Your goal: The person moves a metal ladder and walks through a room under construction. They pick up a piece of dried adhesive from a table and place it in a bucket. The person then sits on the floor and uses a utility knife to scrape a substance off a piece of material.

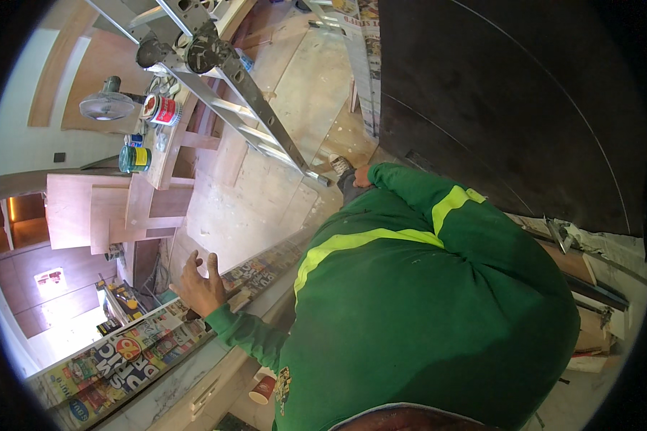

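Note:
My left hand (201,281) hangs in the air with its fingers apart and nothing in them. Below it runs a long ledge covered with printed newspaper sheets (126,352). My right hand (362,176) is close against my dark trousers (350,188), at the end of the green sleeve (406,188). Its fingers are mostly hidden, so whether it holds anything does not show. A patterned shoe (340,164) of mine stands on the floor just beyond it.
An aluminium ladder (255,118) stands ahead on the dusty floor. Left of it, a wooden bench (169,154) carries paint tins (167,111) and a green tub (134,159). A large dark panel (510,108) fills the right. A paper cup (262,390) sits near my left side.

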### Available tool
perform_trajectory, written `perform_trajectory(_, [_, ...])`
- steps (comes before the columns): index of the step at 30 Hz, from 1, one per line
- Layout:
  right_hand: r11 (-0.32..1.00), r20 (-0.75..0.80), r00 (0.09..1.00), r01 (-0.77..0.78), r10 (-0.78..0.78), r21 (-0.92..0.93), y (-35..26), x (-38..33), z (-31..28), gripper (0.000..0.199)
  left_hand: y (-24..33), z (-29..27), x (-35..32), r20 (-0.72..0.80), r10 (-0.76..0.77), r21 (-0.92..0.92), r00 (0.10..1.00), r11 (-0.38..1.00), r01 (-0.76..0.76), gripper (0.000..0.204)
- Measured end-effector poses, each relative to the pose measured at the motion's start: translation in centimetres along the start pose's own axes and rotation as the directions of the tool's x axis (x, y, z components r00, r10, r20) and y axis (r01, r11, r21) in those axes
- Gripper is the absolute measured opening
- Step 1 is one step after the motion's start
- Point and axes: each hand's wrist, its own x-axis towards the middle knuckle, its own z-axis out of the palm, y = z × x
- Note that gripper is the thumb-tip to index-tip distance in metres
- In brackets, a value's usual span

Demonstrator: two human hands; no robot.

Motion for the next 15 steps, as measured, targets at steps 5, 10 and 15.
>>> perform_trajectory(5, [0.989,-0.003,0.992,-0.125,0.126,0.083,2.0,0.7,1.0,0.052,0.3,0.3,0.5,0.000,0.011,-0.046,1.000,0.999,-0.011,0.054])
perform_trajectory(10, [0.972,0.040,0.985,0.170,-0.166,-0.161,1.8,1.3,0.9,0.052,0.2,0.1,0.3,-0.001,0.005,-0.070,1.000,0.998,-0.005,0.054])
perform_trajectory(15, [0.999,0.006,1.000,0.024,-0.023,-0.027,2.0,0.2,0.9,0.055,0.6,0.2,0.6,-0.005,0.022,-0.124,1.000,0.992,-0.023,0.056])
